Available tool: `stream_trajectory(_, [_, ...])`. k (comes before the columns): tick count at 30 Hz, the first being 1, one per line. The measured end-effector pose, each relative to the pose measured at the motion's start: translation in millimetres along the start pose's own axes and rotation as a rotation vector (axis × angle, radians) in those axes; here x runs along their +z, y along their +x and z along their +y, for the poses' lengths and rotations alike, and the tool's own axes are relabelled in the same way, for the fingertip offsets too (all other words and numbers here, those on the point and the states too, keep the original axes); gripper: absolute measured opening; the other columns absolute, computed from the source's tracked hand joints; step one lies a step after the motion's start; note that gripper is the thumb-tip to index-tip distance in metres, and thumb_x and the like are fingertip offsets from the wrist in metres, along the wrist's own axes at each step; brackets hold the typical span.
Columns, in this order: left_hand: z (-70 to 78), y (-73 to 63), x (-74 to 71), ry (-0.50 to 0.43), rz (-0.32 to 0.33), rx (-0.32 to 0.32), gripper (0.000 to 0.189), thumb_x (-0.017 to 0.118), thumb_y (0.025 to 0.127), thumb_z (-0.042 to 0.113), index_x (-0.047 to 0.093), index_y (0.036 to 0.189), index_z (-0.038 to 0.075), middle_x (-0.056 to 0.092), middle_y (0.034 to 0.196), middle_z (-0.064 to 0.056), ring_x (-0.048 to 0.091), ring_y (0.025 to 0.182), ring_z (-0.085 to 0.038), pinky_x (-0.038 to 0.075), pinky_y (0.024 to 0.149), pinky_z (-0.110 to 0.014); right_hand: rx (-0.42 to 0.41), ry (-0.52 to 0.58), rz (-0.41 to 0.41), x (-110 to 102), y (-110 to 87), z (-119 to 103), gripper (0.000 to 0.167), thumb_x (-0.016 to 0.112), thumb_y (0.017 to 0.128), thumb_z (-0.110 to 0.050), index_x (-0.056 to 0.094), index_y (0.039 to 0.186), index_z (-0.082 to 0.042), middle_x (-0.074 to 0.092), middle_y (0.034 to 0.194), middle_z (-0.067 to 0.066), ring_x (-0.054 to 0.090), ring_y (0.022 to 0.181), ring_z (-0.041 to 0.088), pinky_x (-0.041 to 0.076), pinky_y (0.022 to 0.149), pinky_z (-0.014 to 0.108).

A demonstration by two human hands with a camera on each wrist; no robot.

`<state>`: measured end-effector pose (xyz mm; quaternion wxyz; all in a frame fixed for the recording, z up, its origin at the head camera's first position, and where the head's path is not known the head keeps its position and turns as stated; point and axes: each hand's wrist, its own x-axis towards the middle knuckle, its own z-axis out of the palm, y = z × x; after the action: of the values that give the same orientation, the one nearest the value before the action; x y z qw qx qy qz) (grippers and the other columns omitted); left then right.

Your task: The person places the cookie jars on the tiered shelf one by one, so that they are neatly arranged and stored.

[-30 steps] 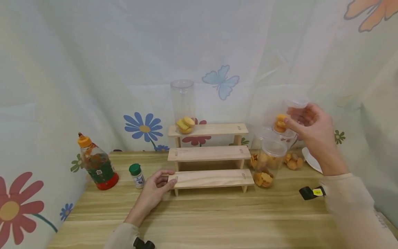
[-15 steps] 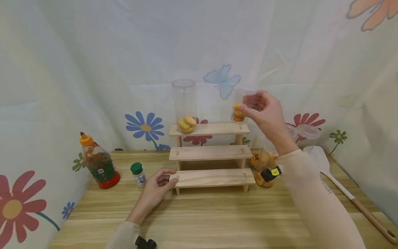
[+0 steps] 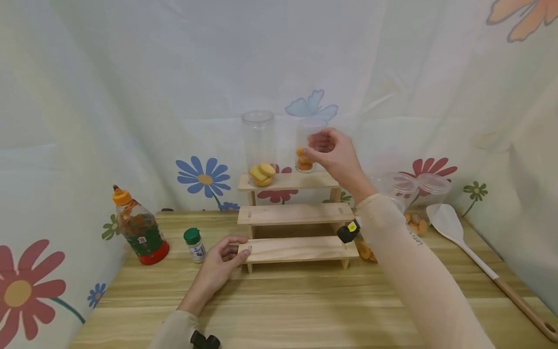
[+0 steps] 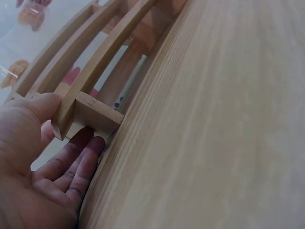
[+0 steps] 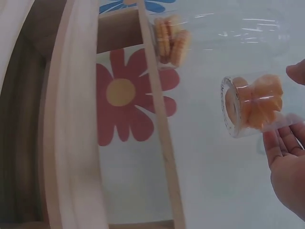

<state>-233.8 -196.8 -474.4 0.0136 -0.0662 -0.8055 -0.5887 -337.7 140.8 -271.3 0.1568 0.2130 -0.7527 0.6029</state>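
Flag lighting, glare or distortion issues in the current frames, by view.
Head: soft light, faint shadow on the tabletop, and the small clear jar in the right hand half lost against the pale backdrop; left wrist: boards of the wooden shelf look bowed, likely lens distortion; right wrist: glare streaks on the taller jar.

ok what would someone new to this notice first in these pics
Probably the right hand, holding a clear jar of orange snacks above the top step of the wooden stand, right of a taller jar. Next, the orange-capped bottle at the left side of the table and the white spatula at its right.
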Motion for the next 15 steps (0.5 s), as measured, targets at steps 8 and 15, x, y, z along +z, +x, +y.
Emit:
stream_trajectory(8, [0.4, 0.8, 0.2, -0.001, -0.002, -0.001, 0.038, 0.08, 0.107, 0.028, 0.071, 0.14, 0.012, 0.079, 0.117, -0.012, 0.07, 0.104, -0.022, 0.054, 0.088, -0.026, 0.054, -0.022, -0.035, 23, 7.2, 17, 0.045, 0.086, 0.101, -0.017, 0.065, 0.135, 0.004, 0.069, 0.131, 0.023, 0.068, 0.113, 0.027, 0.057, 0.104, 0.029])
stream_trajectory(15, [0.5, 0.2, -0.1, 0.003, 0.004, -0.004, 0.037, 0.081, 0.106, 0.028, 0.072, 0.139, 0.014, 0.079, 0.116, -0.011, 0.07, 0.103, -0.022, 0.054, 0.088, -0.026, 0.078, -0.029, -0.048, 34, 7.4, 30, 0.043, 0.087, 0.1, -0.016, 0.067, 0.135, 0.002, 0.07, 0.133, 0.021, 0.069, 0.116, 0.029, 0.056, 0.11, 0.036])
